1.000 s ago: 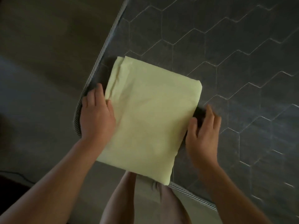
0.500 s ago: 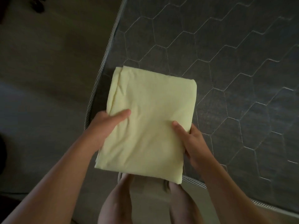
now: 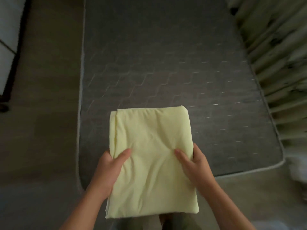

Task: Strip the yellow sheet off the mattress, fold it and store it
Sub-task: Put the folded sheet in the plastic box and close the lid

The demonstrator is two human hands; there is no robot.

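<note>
L hand (image 3: 108,170) + R hand (image 3: 193,165) | thumbs atop, gripping folded yellow sheet (image 3: 152,163)

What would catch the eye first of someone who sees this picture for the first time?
The folded yellow sheet, bright in the lower middle, stands out first; the left hand and the right hand grip its two sides, thumbs on top. Behind it lies the dark grey mattress with a quilted pattern, and pleated green fabric runs along its right edge.
</note>
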